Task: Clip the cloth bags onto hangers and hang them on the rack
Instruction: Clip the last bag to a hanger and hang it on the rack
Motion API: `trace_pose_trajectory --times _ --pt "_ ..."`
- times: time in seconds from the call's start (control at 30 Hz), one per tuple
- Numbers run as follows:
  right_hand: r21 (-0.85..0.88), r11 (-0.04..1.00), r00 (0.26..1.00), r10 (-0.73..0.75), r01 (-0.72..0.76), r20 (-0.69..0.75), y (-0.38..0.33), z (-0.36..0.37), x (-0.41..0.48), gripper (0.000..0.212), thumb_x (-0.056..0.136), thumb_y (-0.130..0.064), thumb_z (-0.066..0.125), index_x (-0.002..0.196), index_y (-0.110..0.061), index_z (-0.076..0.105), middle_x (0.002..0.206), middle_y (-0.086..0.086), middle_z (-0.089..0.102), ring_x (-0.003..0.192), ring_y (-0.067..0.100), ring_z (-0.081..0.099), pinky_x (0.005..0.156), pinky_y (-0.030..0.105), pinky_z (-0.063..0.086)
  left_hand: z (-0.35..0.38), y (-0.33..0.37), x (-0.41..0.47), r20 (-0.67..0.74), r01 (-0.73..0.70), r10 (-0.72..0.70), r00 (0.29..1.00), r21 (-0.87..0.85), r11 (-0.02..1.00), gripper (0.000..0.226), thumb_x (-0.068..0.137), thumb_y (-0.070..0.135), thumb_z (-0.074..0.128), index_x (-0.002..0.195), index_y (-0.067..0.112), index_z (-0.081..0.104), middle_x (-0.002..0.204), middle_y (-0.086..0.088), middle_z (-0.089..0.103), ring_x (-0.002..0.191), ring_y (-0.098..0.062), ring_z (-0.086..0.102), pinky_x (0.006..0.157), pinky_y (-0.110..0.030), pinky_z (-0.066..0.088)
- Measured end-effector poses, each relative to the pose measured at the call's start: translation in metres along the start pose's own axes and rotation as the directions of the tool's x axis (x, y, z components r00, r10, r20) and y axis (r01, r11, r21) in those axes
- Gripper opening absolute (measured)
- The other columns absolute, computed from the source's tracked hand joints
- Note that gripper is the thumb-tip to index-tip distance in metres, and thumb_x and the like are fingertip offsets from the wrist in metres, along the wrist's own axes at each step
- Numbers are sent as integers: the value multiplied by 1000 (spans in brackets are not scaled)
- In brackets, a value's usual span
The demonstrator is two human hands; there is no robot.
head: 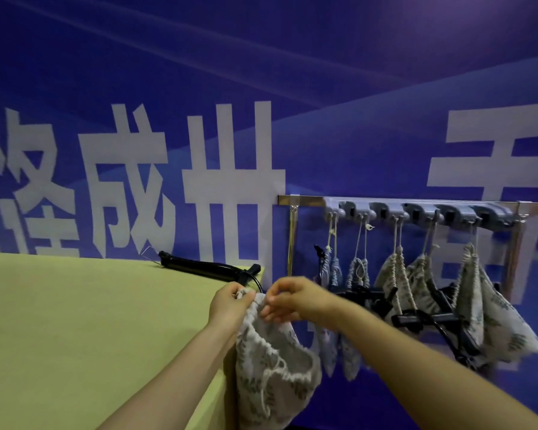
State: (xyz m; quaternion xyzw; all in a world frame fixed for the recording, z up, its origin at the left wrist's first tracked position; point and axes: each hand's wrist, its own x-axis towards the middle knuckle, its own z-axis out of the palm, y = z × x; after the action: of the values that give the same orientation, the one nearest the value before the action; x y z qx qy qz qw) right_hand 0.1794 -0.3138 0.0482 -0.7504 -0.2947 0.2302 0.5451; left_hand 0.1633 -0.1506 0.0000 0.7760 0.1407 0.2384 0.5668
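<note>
A grey leaf-patterned cloth bag [271, 377] hangs beside the table's right edge, held up by its gathered top. My left hand [229, 305] pinches the top on the left. My right hand [288, 297] grips the same gathered edge from the right. A black clip hanger [205, 268] lies on the yellow table [75, 336] just behind my hands. The wall rack [416, 209] to the right carries several cloth bags [491, 308] hung by their drawstrings, with black hangers [423, 319] among them.
A blue banner wall [261, 88] with large white characters stands close behind the table and rack. The rack's metal frame has a post [292, 240] on its left side and another on its right.
</note>
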Motion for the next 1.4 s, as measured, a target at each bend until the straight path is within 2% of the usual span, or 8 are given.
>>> trace_pose_trajectory --times 0.2,0.37,0.5,0.57,0.73,0.97,1.23,1.4 --pt "-474 880 991 -46 -21 -129 32 24 16 18 94 -14 54 98 -7 70 93 14 73 78 26 71 65 30 60 -11 11 -2 -18 -109 111 994 102 989 18 84 20 67 70 12 61 72 -4 63 68 -17 57 56 -23 40" --pt "-279 945 985 167 -172 -42 14 26 20 16 89 -1 56 77 -7 64 65 5 63 53 9 64 56 18 55 -9 10 -2 35 -165 162 986 148 975 16 84 21 68 77 6 66 78 -9 69 73 -20 62 62 -25 44" --pt "-475 840 960 275 -264 -48 16 23 26 22 89 -1 58 109 -1 66 69 2 58 54 7 58 61 19 57 -2 9 0 45 -195 191 981 172 966 18 83 22 68 76 6 67 77 -12 69 76 -25 64 64 -28 46" --pt "-579 760 950 297 -296 -96 19 13 29 30 90 -2 56 119 -3 63 68 2 60 43 6 57 48 18 52 -8 8 2 18 -216 217 976 217 952 15 84 22 67 74 10 66 74 -6 67 73 -19 61 60 -22 41" --pt "-755 608 968 200 -246 -155 16 -15 36 33 89 -2 55 117 -14 67 111 8 68 73 16 61 69 25 55 -23 -8 12 -72 -196 232 970 332 923 24 85 28 67 69 9 63 65 -4 62 61 -16 53 53 -23 35" --pt "-599 782 900 -120 -174 -418 15 -22 92 22 92 -12 46 98 -8 67 92 11 72 72 27 66 73 38 57 -34 -33 44 -105 -41 69 992 244 969 30 85 31 65 64 11 59 63 -2 60 59 -16 53 51 -23 35" --pt "-667 726 942 -83 -165 -324 31 18 179 38 95 -34 53 127 -15 50 118 12 60 102 30 60 75 36 48 -23 -72 78 -30 98 -100 995 -60 993 39 84 26 68 53 11 49 52 -4 55 53 -21 51 59 -31 40" --pt "-667 704 913 -68 -242 -402 49 39 216 38 97 -36 46 125 -10 45 112 16 61 100 33 61 73 39 52 -20 -84 98 -19 93 -96 995 -123 988 35 84 25 68 60 9 49 54 -8 48 56 -19 46 60 -32 37"
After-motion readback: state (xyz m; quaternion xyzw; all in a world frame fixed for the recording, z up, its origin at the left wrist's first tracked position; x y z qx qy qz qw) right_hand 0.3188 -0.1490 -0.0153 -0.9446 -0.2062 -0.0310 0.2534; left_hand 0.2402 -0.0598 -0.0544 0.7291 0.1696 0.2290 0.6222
